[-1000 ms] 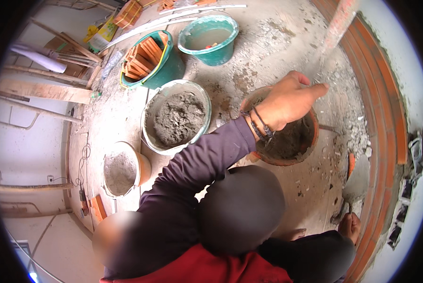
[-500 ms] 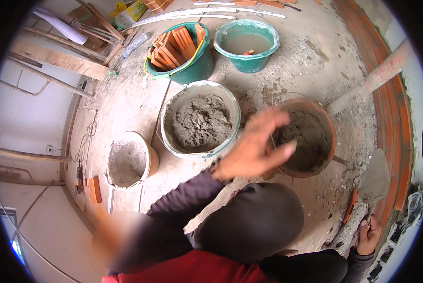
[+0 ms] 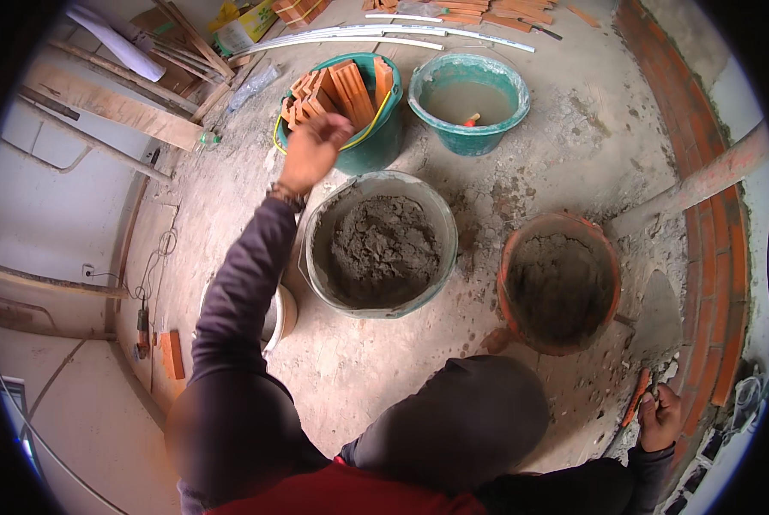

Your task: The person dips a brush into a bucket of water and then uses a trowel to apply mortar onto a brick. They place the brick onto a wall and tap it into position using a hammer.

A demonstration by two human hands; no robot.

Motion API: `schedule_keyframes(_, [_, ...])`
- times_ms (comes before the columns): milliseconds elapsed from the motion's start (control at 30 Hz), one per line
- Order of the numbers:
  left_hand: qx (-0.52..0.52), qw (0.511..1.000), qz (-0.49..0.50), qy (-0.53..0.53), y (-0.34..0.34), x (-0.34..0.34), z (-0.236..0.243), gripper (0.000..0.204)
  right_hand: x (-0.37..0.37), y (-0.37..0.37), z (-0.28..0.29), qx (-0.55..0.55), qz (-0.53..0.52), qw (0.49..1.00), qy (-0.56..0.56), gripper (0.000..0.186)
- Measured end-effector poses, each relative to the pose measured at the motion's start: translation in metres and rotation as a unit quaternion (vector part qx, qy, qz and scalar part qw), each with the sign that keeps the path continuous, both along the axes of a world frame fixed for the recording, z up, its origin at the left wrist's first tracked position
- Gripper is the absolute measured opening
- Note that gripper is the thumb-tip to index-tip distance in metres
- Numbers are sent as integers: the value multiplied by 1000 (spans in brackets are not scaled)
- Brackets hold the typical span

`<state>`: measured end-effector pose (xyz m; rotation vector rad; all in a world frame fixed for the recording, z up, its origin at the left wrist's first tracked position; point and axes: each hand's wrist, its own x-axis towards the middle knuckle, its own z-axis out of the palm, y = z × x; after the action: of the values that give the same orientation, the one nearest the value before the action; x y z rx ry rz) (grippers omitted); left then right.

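My left hand (image 3: 313,154) is over the near left rim of a green bucket (image 3: 374,142) that holds upright orange brick pieces (image 3: 350,90). Its fingers are loosely bent and hold nothing that I can see; whether the fingertips touch a brick I cannot tell. Low on the right, my right hand (image 3: 660,419) is closed around the handle of a trowel (image 3: 659,322), whose grey blade points away from me. A tool with an orange handle (image 3: 636,396) lies beside that hand.
A bucket of grey mortar (image 3: 384,245) stands in the middle, an orange-brown bucket (image 3: 560,279) to its right. A green basin of cloudy water (image 3: 470,103) is behind. My left arm partly hides a white bucket (image 3: 281,322). A brick course (image 3: 710,249) and slanting pole (image 3: 693,189) run along the right.
My left hand has swung from beside the orange-brown bucket, forward and left to the bricks. My right hand and the trowel have shifted slightly. The view has moved a little.
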<state>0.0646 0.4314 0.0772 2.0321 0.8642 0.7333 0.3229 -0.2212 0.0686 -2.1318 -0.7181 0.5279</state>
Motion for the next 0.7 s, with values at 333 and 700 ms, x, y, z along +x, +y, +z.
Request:
schedule_keyframes(333, [287, 931, 16, 226, 153, 115, -35, 69, -3, 3, 8, -11, -95, 993, 65, 29])
schedule_keyframes(700, [115, 971, 16, 206, 211, 173, -107, 91, -10, -12, 10, -38, -145, 988, 35, 34])
